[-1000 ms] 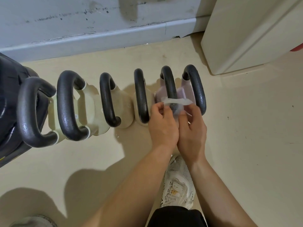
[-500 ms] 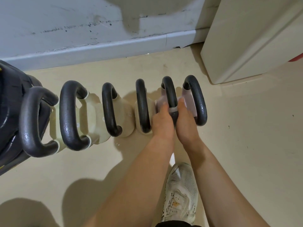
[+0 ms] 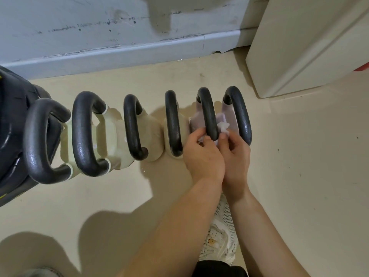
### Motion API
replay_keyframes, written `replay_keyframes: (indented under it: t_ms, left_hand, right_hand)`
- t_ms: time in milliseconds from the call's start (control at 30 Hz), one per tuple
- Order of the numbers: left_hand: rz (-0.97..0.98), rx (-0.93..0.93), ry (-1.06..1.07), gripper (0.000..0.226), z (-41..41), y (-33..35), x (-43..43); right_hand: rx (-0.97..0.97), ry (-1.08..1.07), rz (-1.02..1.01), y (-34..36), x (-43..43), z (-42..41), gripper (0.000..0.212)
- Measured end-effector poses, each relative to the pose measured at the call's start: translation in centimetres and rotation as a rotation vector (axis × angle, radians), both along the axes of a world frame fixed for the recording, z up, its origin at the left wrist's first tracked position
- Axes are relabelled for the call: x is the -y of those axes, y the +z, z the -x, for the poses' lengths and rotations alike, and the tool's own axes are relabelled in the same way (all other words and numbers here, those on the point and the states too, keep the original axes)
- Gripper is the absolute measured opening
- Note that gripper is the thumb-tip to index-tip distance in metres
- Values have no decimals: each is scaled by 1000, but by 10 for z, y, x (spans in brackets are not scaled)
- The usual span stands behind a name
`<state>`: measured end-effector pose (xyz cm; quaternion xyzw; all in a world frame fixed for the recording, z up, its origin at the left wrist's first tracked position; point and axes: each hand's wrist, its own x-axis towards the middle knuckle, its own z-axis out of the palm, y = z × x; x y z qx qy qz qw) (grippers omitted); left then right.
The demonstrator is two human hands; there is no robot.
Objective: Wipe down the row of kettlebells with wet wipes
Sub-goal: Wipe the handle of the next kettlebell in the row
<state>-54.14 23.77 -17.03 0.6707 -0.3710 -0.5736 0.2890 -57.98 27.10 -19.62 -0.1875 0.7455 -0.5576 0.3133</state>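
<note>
Several kettlebells with dark handles stand in a row on the floor; the left ones are cream (image 3: 111, 126), the two on the right are pale lilac. The second from the right (image 3: 207, 110) has a white wet wipe (image 3: 223, 126) wrapped under the near end of its handle. My left hand (image 3: 203, 154) pinches the wipe on the handle's left side. On the handle's right side, my right hand (image 3: 236, 154) grips the crumpled end. The rightmost lilac kettlebell (image 3: 238, 112) stands just beside my right hand.
A large black kettlebell (image 3: 12, 124) fills the far left. A grey wall with a baseboard (image 3: 139, 52) runs behind the row. A cream cabinet (image 3: 303, 47) stands at the back right. My white shoe (image 3: 219, 238) rests on the beige floor below my arms.
My hands pushed in close around the handle half a second ago; now they have drawn back a little and the wipe's crumpled end shows on the right of the handle.
</note>
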Motion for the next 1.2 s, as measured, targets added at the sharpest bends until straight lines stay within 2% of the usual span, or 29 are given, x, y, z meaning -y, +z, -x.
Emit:
replay_keyframes:
  t_ms: [133,233,333,467,567,600,700,733,867,967,1033,1067,1133,1167,1200]
  left_hand:
    - [127,94,-109,27,-4,-3,-8]
    - [159,103,-139,38,-9,-4,-14]
    - [214,53,-145,38,-17,-6,-15]
    - [265,3,-176,43,-20,-10,-14]
    - [240,37,-238,39,-16,-13,-13]
    - [226,29,-223,36,-15,-14,-14]
    - [183,-3,-134,29,-12,-13,-13]
    - [179,0,-114,27,-9,-12,-10]
    - [200,29,-96,26,4,1,14]
    - [182,79,-142,25,14,8,41]
    - [170,140,-221,21,18,15,57]
    - [170,188,-263,20,21,20,66]
    - [162,339,-364,24,26,25,88]
    - [114,400,-389,27,28,27,98]
    - [70,465,-419,31,29,30,105]
  right_hand:
    - [-50,63,-59,-4,-1,5,16]
    - [-117,69,-92,-4,-4,2,29]
    - [-149,51,-65,-4,-10,2,19]
    - [-49,137,-6,-5,-27,3,34]
    - [-98,216,-91,-2,-31,-3,46]
    - [-82,191,-68,-7,-33,-2,44]
    - [328,18,82,-2,-25,-4,26]
    - [320,-8,56,-2,-20,-4,24]
    - [-66,40,-1,-7,-4,-2,22]
    - [-183,14,6,0,11,7,16]
    - [-84,2,3,13,28,11,13]
    - [92,3,47,19,38,10,10]
    - [246,-74,80,19,56,14,12]
    - [135,-55,23,18,61,17,13]
    - [115,-15,-8,17,69,17,16]
